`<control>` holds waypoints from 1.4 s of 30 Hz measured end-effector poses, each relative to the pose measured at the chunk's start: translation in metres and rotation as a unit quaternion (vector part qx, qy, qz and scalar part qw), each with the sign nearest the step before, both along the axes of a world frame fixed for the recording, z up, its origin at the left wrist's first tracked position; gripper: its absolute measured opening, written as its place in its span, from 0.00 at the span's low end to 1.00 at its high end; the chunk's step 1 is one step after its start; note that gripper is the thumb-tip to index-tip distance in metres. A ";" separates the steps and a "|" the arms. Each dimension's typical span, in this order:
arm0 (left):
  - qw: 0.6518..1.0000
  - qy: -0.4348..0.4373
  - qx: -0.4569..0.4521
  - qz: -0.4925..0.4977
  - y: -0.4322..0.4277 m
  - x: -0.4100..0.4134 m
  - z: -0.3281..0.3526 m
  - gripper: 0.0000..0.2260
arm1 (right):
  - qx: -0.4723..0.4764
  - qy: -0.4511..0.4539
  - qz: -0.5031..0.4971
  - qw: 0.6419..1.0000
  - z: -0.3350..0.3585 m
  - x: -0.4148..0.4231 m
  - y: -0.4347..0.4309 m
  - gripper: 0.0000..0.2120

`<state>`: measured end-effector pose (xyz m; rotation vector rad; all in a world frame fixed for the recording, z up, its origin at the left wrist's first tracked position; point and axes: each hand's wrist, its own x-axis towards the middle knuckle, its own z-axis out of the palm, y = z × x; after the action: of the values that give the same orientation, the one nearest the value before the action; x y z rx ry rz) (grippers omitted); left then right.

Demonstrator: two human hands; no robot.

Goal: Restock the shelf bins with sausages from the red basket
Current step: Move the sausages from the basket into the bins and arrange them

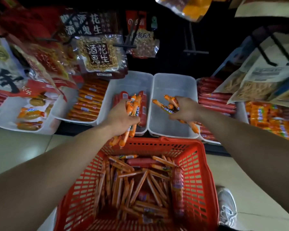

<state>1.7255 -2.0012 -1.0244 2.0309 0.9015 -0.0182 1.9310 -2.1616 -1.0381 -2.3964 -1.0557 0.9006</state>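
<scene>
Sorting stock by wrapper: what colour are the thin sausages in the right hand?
Orange; the thin sausages in the right hand show best in the head view.

Right-hand clear bin (172,85) is wide open, I can drop straight in. Its neighbour bin (133,80) is part-filled with red sausages (143,112). Hanging peanut packs (98,54) probably overlap its back-left corner.
</scene>
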 end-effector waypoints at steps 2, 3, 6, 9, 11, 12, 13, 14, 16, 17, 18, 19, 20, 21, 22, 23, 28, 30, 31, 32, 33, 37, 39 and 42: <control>1.000 0.000 0.004 0.006 0.009 -0.002 -0.012 0.18 | -0.028 0.005 0.021 0.999 -0.016 0.009 0.011 0.14; 1.000 0.002 0.008 0.007 0.013 -0.004 -0.018 0.20 | -0.048 -0.004 0.037 0.998 -0.024 0.012 0.015 0.15; 1.000 0.019 0.018 0.012 0.024 -0.005 -0.030 0.24 | -0.061 -0.001 0.054 0.997 -0.049 0.017 0.014 0.22; 1.000 0.021 0.012 0.011 0.024 0.001 -0.030 0.23 | -0.032 -0.007 0.029 0.999 -0.061 0.021 0.002 0.31; 1.000 0.023 0.017 0.001 0.021 0.010 -0.026 0.21 | -0.009 -0.021 0.005 1.000 -0.060 0.024 -0.009 0.25; 0.999 0.027 0.025 -0.009 0.019 0.015 -0.024 0.22 | -0.003 -0.029 -0.004 1.000 -0.057 0.027 -0.016 0.21; 0.999 0.031 0.031 -0.022 0.016 0.022 -0.022 0.23 | 0.000 -0.040 -0.010 0.999 -0.054 0.029 -0.024 0.19; 0.998 0.036 0.037 -0.039 0.013 0.029 -0.021 0.24 | 0.002 -0.050 -0.016 0.999 -0.051 0.031 -0.032 0.17; 0.994 0.051 0.056 -0.082 0.005 0.045 -0.018 0.29 | 0.016 -0.064 -0.029 0.997 -0.047 0.034 -0.048 0.14; 0.991 0.059 0.066 -0.104 0.000 0.055 -0.017 0.31 | 0.025 -0.071 -0.039 0.996 -0.047 0.036 -0.056 0.13; 0.988 0.063 0.074 -0.123 -0.006 0.066 -0.017 0.32 | 0.034 -0.077 -0.051 0.995 -0.047 0.038 -0.064 0.13; 0.985 0.062 0.080 -0.141 -0.012 0.077 -0.017 0.31 | 0.037 -0.082 -0.062 0.994 -0.048 0.040 -0.072 0.12; 0.981 0.060 0.085 -0.161 -0.018 0.089 -0.019 0.31 | 0.041 -0.085 -0.071 0.993 -0.049 0.041 -0.080 0.13; 0.978 0.057 0.090 -0.179 -0.026 0.102 -0.020 0.31 | 0.043 -0.086 -0.080 0.992 -0.051 0.042 -0.087 0.12; 0.975 0.055 0.094 -0.196 -0.033 0.114 -0.024 0.31 | 0.046 -0.084 -0.087 0.992 -0.053 0.044 -0.094 0.12; 0.971 0.051 0.096 -0.213 -0.040 0.126 -0.028 0.32 | 0.047 -0.078 -0.093 0.992 -0.056 0.045 -0.101 0.12; 0.954 0.071 0.087 -0.277 -0.065 0.169 -0.062 0.32 | 0.043 -0.065 -0.098 0.992 -0.076 0.049 -0.121 0.10; 0.950 0.089 0.082 -0.287 -0.068 0.174 -0.080 0.31 | 0.044 -0.065 -0.099 0.992 -0.083 0.052 -0.120 0.09; 0.951 0.094 0.065 -0.288 -0.068 0.173 -0.088 0.30 | 0.046 -0.063 -0.100 0.992 -0.087 0.053 -0.119 0.08; 0.953 0.094 0.037 -0.286 -0.069 0.170 -0.096 0.30 | 0.051 -0.061 -0.102 0.992 -0.090 0.054 -0.117 0.08; 0.956 0.092 0.006 -0.278 -0.068 0.166 -0.102 0.30 | 0.059 -0.061 -0.108 0.991 -0.093 0.054 -0.115 0.07; 0.968 0.055 -0.064 -0.237 -0.053 0.156 -0.111 0.29 | 0.100 -0.060 -0.153 0.981 -0.099 0.052 -0.110 0.10; 0.971 0.054 -0.044 -0.229 -0.042 0.158 -0.113 0.26 | 0.111 -0.048 -0.165 0.979 -0.101 0.046 -0.109 0.15; 0.966 0.082 0.014 -0.245 -0.037 0.160 -0.124 0.25 | 0.107 -0.031 -0.154 0.982 -0.107 0.034 -0.112 0.25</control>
<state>1.8855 -2.0378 -1.1480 2.2566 0.4763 -0.4518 1.9655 -2.2732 -1.1451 -2.3320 -0.7309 0.5785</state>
